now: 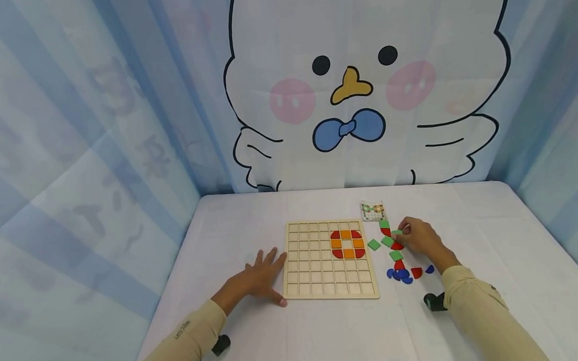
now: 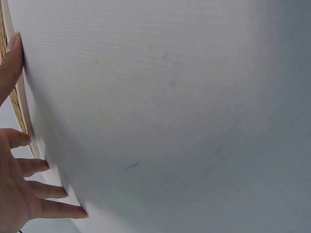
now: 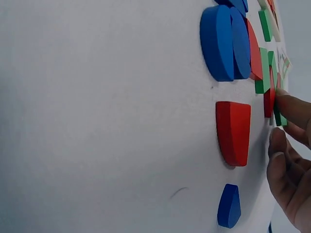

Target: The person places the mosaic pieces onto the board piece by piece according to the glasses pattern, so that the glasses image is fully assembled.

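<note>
We find the wooden grid board (image 1: 308,279) on the white counter (image 1: 339,341). The left hand (image 1: 261,276), fingers spread, touches its edge between eight and nine o'clock. The right hand (image 1: 419,236), well apart from the left, pinches a green piece (image 1: 396,231) off the board's two-to-three o'clock side. We note a red-and-orange ring (image 1: 358,243) within the grid toward one o'clock, and clustered blue pieces (image 1: 402,274) outside, just past three.
</note>
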Available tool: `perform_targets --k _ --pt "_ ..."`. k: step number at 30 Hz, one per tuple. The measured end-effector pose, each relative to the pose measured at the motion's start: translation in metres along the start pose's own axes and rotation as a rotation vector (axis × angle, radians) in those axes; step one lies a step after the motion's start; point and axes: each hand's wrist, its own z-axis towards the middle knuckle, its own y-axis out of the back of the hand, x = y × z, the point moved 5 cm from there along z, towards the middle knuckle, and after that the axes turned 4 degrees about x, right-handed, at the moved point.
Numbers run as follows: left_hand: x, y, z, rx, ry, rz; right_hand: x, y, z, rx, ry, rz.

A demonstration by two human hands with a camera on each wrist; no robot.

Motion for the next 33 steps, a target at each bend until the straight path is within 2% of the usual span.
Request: perform_targets --k 8,14,17,24,33 --pt "0.000 0.000 0.000 0.008 0.000 0.001 0.006 -0.003 -0.001 -0.027 0.062 0.003" --pt "0.000 0.002 -0.001 0.013 -0.011 0.009 0.009 -0.002 -0.002 -0.070 0.069 0.025" --pt "0.000 0.001 -0.001 0.020 -0.010 0.014 0.016 -0.001 -0.003 -0.075 0.104 0.045" --pt "-0.002 0.000 -0.002 0.024 0.008 0.015 0.037 -0.007 -0.003 0.020 0.215 0.130" --pt "-0.005 0.002 -0.003 0.011 0.003 -0.005 0.075 -0.020 -0.003 0.043 0.374 0.242"
